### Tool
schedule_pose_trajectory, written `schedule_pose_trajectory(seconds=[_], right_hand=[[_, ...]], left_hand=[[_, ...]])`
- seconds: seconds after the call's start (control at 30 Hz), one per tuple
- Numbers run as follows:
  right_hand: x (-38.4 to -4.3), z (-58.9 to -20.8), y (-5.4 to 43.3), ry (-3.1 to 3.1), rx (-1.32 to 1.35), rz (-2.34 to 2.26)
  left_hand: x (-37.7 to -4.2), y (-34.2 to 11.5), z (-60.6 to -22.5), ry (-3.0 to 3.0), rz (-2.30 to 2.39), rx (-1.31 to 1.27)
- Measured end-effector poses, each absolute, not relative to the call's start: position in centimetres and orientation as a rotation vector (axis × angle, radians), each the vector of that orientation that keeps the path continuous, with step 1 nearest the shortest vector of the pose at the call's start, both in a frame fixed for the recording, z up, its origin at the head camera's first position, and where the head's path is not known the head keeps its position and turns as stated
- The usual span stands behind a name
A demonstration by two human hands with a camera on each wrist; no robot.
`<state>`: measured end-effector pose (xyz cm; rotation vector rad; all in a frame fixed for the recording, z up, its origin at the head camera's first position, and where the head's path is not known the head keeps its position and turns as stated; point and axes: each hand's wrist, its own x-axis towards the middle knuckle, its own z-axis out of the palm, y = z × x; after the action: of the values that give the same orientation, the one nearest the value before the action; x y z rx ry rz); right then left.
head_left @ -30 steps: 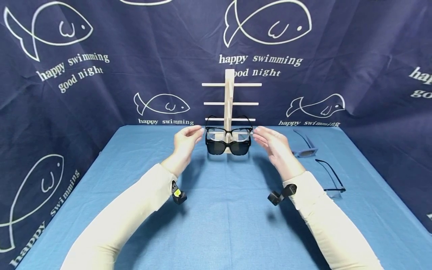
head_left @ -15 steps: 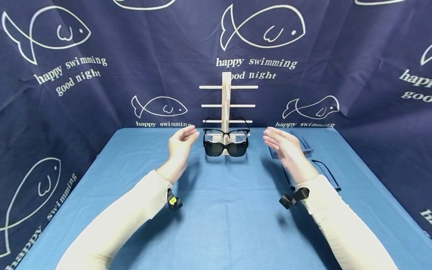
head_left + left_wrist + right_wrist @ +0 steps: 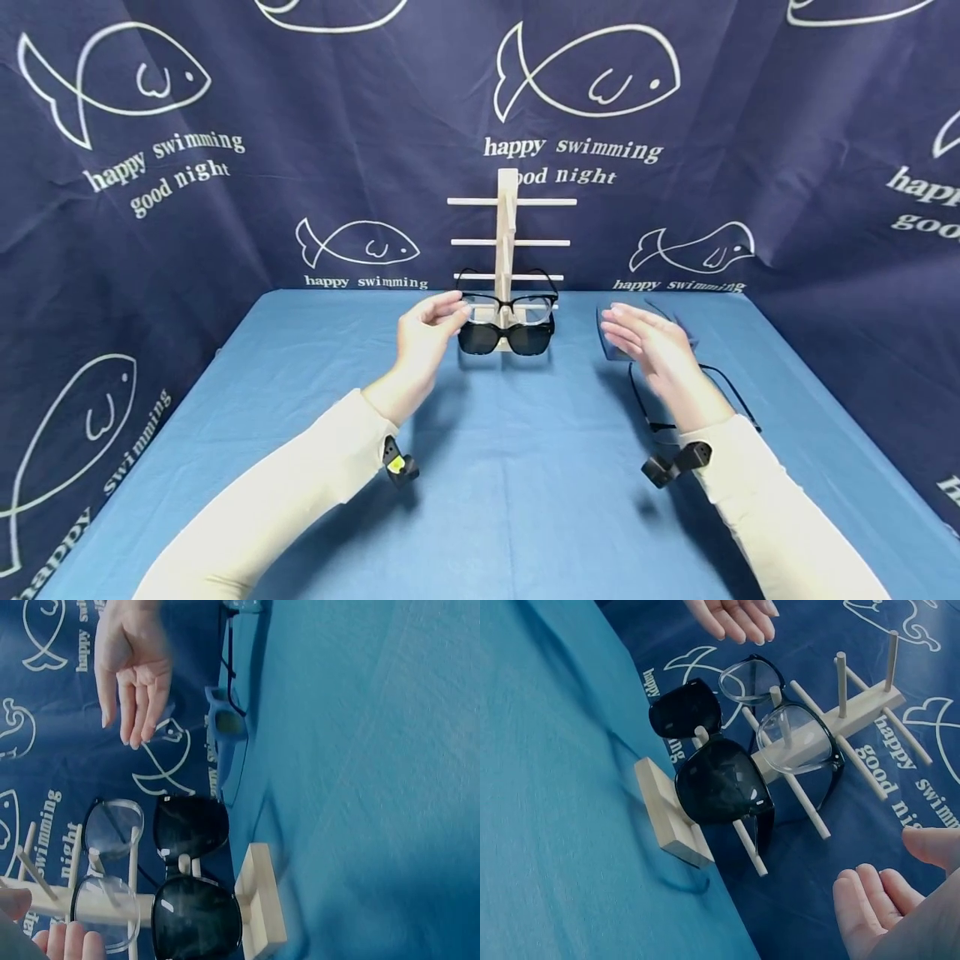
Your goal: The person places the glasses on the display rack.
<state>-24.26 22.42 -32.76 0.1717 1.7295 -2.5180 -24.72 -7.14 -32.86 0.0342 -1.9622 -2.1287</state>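
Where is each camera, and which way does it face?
Head: worn on the head, faces forward and down at the pale wooden peg rack; left hand, right hand and white sleeves show.
Left wrist: worn there, faces the rack; left hand lower left, right hand top.
Right wrist: likewise, faces the rack; right hand lower right, left hand top.
Both wrist views share the glossy black sunglasses.

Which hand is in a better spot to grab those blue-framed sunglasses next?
Probably the right hand: it looks empty and hovers near the blue-framed sunglasses. The left hand is farther away, by the black-framed, clear-lensed glasses on the pale wooden stand.
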Motion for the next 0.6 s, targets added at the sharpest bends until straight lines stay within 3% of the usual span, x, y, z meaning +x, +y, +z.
schedule_pose_trajectory(seconds=[0.6], right_hand=[[-22.4,-32.8,28.4,1.579,0.157,-2.68]], left_hand=[[-22.5,-2.9,-32.1,-2.026,-2.175,-0.106]])
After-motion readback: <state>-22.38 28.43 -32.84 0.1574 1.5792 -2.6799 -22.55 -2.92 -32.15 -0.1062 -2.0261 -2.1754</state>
